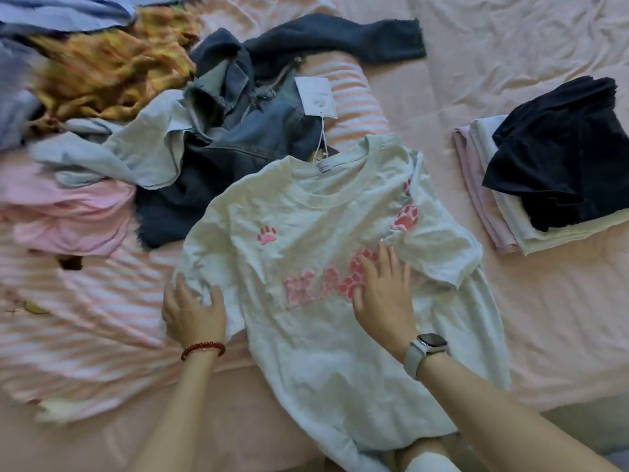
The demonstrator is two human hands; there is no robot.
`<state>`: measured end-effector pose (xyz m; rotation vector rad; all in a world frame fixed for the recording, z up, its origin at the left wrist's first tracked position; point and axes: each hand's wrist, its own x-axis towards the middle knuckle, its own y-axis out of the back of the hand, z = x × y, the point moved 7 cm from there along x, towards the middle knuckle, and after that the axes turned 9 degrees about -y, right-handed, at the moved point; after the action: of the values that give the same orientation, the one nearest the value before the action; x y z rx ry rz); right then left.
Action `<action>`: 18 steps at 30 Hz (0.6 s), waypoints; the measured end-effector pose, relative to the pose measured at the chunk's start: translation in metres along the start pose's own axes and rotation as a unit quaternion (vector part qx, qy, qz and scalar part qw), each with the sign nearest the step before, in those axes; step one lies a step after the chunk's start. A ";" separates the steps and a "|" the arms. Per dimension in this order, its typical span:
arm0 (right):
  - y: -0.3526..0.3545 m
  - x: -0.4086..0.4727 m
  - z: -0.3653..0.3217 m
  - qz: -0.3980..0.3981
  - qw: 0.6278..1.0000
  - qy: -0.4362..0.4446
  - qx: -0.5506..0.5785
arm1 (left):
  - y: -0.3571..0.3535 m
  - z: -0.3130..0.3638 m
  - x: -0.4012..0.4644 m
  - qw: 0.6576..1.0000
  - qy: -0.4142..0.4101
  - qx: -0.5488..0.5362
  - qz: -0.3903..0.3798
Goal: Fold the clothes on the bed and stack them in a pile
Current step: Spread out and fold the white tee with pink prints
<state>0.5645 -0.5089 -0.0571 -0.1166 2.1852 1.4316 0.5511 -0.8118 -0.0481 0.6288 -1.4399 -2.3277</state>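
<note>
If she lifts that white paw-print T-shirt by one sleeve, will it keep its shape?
Probably not. The white T-shirt already lies wrinkled, so it likely droops limply. It looks thin, probably light. Its right sleeve has flopped over the print beside the right hand.

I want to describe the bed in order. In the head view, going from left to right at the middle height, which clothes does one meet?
Pink garment → dark denim jacket → white T-shirt with pink paw prints → folded pile topped by a dark garment.
</note>
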 end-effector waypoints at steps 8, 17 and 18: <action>-0.040 -0.028 -0.102 -0.029 0.985 0.131 0.112 | 0.014 -0.054 0.060 0.979 0.054 -0.166 -0.104; -0.063 -0.044 -0.118 -0.246 0.857 -0.020 0.453 | 0.068 0.025 0.014 0.946 -0.047 -0.274 -0.165; -0.063 -0.043 -0.108 -0.239 0.816 -0.073 0.521 | 0.054 0.053 -0.001 0.881 -0.030 -0.385 -0.272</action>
<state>0.5832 -0.6397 -0.0564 -0.1350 2.2672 -0.1204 0.5267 -0.7949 0.0208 0.7690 -0.2398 -3.0507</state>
